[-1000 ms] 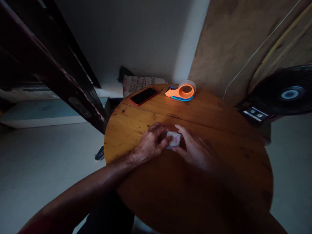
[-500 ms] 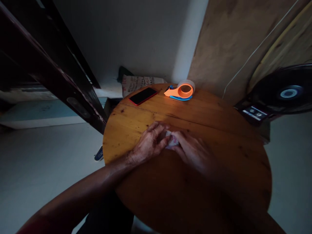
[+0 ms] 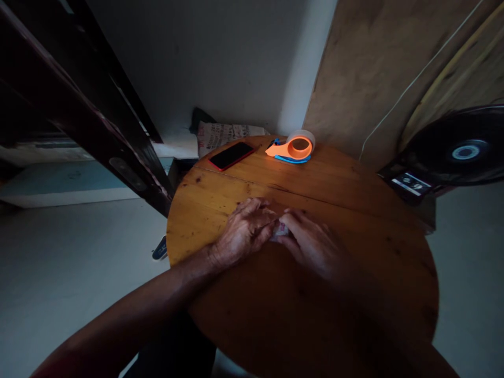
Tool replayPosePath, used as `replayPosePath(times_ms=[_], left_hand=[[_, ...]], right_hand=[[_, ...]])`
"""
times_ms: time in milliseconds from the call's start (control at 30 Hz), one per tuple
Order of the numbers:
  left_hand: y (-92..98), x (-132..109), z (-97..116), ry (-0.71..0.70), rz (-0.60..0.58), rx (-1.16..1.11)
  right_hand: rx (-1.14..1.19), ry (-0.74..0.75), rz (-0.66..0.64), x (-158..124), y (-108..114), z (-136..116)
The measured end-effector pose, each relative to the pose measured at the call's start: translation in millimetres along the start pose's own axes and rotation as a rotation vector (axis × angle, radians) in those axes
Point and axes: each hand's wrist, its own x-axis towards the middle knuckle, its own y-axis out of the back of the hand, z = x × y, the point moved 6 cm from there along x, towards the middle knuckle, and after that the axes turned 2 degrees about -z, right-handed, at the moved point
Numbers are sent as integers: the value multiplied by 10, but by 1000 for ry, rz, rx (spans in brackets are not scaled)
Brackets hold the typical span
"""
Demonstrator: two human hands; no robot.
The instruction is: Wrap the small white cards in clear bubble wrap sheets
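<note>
A small pale packet point(image 3: 281, 231) is lying between the left hand point(image 3: 244, 229) and right hand point(image 3: 312, 240), whose grips are apparently clamping it, backs facing upward over the counter point(image 3: 212, 195).

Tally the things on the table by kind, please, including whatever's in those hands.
Phone: 1
Tape dispenser, roll included: 1
Packet, partly hidden: 1
Total: 3

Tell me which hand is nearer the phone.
Left. The left hand is on the near side of the phone, apart from it; the right hand is farther off and more to the right.
</note>
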Motion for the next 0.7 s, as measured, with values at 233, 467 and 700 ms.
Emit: replayPosePath(times_ms=[233,467,700], left_hand=[[16,-9,-17,22,10,-47],[10,-11,32,-4,-23,19],[65,9,-28,102,44,-168]], right_hand=[[19,74,125,-35,116,137],[-39,94,81,-28,73,30],[111,120,165,31,163,120]])
